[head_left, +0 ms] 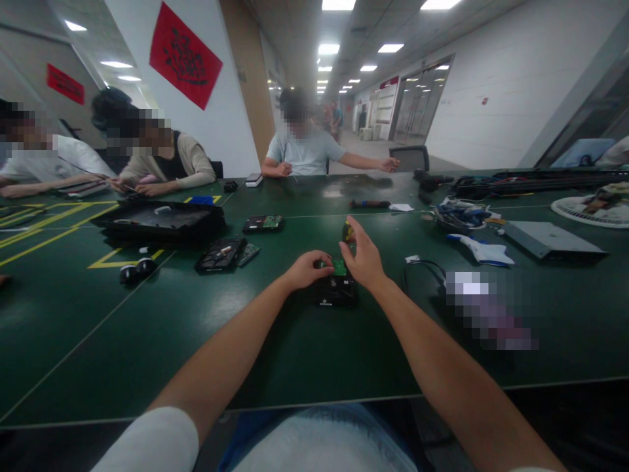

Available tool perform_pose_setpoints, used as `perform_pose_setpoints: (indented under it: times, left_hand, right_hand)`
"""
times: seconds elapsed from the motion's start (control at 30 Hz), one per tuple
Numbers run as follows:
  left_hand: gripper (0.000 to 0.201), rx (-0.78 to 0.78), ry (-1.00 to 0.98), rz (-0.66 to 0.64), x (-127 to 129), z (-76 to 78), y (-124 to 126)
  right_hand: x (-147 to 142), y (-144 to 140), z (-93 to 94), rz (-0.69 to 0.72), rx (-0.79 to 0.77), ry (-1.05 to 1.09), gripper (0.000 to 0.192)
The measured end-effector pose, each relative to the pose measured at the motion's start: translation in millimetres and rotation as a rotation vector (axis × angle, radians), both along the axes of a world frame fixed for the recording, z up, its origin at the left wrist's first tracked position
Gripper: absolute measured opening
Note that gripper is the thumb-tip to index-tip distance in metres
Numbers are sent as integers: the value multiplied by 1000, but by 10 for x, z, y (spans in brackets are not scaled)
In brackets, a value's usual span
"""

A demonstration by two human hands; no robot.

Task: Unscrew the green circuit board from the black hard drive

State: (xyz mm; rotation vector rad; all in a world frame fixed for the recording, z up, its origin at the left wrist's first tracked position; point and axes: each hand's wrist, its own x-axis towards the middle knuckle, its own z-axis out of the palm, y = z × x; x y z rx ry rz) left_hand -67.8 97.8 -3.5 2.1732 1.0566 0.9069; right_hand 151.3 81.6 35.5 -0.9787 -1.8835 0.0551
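Note:
A black hard drive [337, 295] with a green circuit board [339, 267] lies on the dark green table [314, 354] in front of me. My left hand [310, 269] is at its left side, thumb and fingers curled in and gripping the drive's edge by the board. Above the board's right side, my right hand [362, 254] is closed around a yellow and black handle that looks like a screwdriver [348, 231]. Its tip is hidden behind my fingers and too small to make out.
Left of my hands lie another hard drive [221, 254], a small circuit board [248, 254] and a black tray [160, 221]. On the right are a blurred-out object [486, 311], a white-and-blue glove [481, 250] and a metal box [553, 239]. Several people sit across the table.

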Motion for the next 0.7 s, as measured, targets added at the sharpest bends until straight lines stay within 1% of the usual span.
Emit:
perform_pose_setpoints:
  times: [0.37, 0.5, 0.7]
  left_hand:
    - [22, 1, 7, -1, -4, 7, 3]
    - [20, 8, 6, -6, -2, -2, 7]
    - [20, 14, -12, -17, -4, -20, 17]
  right_hand:
    - [-1, 31, -25, 4, 2, 26, 69]
    - [1, 20, -14, -12, -9, 12, 69]
    - [-5, 3, -1, 2, -22, 23, 70]
